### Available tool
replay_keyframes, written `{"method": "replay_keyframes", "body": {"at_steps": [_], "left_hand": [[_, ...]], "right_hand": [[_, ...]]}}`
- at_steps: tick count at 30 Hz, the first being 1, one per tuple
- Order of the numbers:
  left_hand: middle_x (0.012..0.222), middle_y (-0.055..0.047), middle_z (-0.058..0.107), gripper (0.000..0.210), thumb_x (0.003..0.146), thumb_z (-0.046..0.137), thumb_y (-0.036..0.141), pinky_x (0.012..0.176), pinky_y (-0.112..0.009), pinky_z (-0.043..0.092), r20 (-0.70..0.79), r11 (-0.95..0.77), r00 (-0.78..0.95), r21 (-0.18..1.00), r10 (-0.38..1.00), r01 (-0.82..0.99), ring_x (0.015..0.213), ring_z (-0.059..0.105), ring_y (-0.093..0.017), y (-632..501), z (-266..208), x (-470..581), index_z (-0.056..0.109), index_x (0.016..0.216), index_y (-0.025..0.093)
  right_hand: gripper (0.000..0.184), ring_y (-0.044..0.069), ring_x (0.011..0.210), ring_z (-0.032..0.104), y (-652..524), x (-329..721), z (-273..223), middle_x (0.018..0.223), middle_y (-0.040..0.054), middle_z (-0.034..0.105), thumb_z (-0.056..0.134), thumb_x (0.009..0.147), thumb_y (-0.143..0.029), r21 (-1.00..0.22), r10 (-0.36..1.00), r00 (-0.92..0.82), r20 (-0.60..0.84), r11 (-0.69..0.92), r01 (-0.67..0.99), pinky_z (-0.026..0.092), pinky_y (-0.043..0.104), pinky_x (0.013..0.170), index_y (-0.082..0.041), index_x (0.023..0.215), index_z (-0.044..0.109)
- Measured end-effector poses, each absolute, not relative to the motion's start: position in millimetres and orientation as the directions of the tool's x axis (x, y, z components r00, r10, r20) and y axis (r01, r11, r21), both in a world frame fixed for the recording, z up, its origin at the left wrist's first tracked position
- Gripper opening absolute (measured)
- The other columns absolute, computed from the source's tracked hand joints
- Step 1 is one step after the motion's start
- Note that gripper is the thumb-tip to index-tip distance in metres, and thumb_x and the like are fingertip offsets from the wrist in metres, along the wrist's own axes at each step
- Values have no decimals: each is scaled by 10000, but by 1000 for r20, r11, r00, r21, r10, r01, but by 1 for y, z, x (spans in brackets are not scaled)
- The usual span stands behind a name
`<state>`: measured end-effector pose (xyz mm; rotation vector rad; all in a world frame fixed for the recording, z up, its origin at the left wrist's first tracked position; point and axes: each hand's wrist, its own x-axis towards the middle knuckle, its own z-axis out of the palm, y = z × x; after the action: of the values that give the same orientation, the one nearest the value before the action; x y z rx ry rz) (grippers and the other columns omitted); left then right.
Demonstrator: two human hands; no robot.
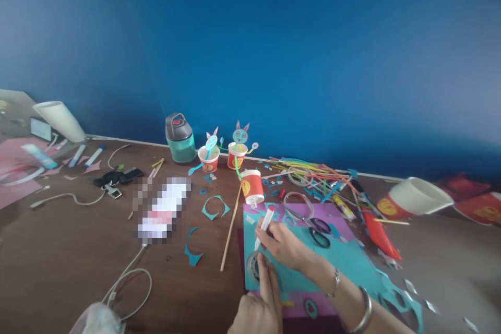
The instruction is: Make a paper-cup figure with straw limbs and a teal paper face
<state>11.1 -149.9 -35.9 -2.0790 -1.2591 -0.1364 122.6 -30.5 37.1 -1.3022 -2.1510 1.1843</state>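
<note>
My right hand (284, 245) grips a white marker (265, 227) with a red end, its tip down beside a round grey ring like a tape roll (252, 267). With two fingers stretched out, my left hand (258, 305) presses this ring onto the turquoise paper (299, 276). Purple paper (287, 307) shows under the turquoise sheet. Black-handled scissors (320, 237) lie just beyond my right hand. A red and white paper cup (252, 188) lies tilted past the sheets. Behind it stand two cups with blue rabbit-faced figures (240, 136).
A wooden stick (230, 227) lies left of the sheets. Colourful pipe cleaners (313, 169) are heaped at the back right, near a glue stick (343, 207). At left are a teal bottle (181, 141), a phone (164, 209) on a cable, and keys (113, 190). Paper scraps (192, 255) are scattered about.
</note>
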Motion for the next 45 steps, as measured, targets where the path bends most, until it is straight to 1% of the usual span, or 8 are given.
{"method": "replay_keyframes", "body": {"at_steps": [2, 7, 11, 16, 27, 34, 41, 45], "left_hand": [[1333, -292, 445, 424, 841, 549, 264, 385, -215, 352, 436, -302, 540, -503, 720, 810, 359, 386, -30, -149, -36, 9, 570, 1246, 140], [1170, -293, 577, 424, 829, 519, 245, 357, -186, 347, 407, -354, 536, -442, 739, 824, 363, 429, -55, -146, -22, 6, 592, 1222, 103], [1128, -270, 611, 451, 779, 499, 162, 359, -172, 374, 378, -373, 547, -444, 746, 815, 371, 455, -62, -146, -13, 5, 603, 1213, 98], [1185, -302, 565, 550, 774, 479, 141, 379, -192, 393, 312, -379, 556, -476, 771, 793, 391, 466, -70, -147, -10, 5, 505, 1321, 95], [1290, -338, 448, 609, 748, 501, 122, 393, -204, 408, 230, -397, 534, -450, 814, 800, 408, 498, -77, -150, -10, 7, 456, 1355, 114], [1271, -310, 489, 550, 747, 500, 104, 387, -208, 435, 205, -424, 539, -420, 817, 802, 412, 516, -92, -150, -7, 7, 536, 1295, 120], [1212, -276, 559, 521, 744, 485, 73, 364, -195, 444, 194, -441, 544, -397, 817, 805, 395, 504, -91, -147, 1, 7, 584, 1253, 127], [1219, -273, 553, 547, 726, 483, 29, 370, -185, 444, 179, -441, 534, -384, 827, 811, 398, 520, -93, -147, 1, 7, 580, 1256, 129]], "right_hand": [[273, 150, 586, 441, -33, 127, 34, 609, -7, 469, 357, 906, -352, -821, 865, -492, -97, 210, 532, 357, 328, 578, -221, 677, 427], [268, 176, 605, 464, -44, 137, 26, 630, 10, 494, 363, 918, -377, -855, 912, -404, -64, 159, 494, 385, 353, 597, -235, 700, 428], [287, 179, 638, 478, -58, 144, 22, 662, 15, 502, 345, 927, -403, -859, 927, -371, -56, 144, 491, 392, 347, 628, -231, 721, 448], [319, 147, 670, 460, -76, 151, 20, 701, -9, 489, 352, 928, -434, -834, 947, -319, -21, 160, 528, 379, 288, 640, -204, 755, 487], [280, 115, 664, 477, -97, 164, 5, 709, -26, 517, 392, 928, -404, -846, 962, -272, 18, 160, 509, 373, 229, 633, -200, 793, 529], [302, 113, 631, 431, -108, 164, 6, 673, -31, 479, 396, 918, -432, -851, 971, -234, -38, 91, 517, 367, 221, 592, -201, 764, 515], [307, 121, 652, 496, -118, 167, 2, 698, -9, 547, 404, 912, -419, -844, 970, -244, -6, 126, 522, 402, 224, 613, -200, 739, 533], [289, 145, 703, 578, -116, 174, 10, 754, 15, 627, 349, 935, -401, -878, 978, -205, -30, 72, 473, 456, 238, 656, -210, 949, 565]]}}
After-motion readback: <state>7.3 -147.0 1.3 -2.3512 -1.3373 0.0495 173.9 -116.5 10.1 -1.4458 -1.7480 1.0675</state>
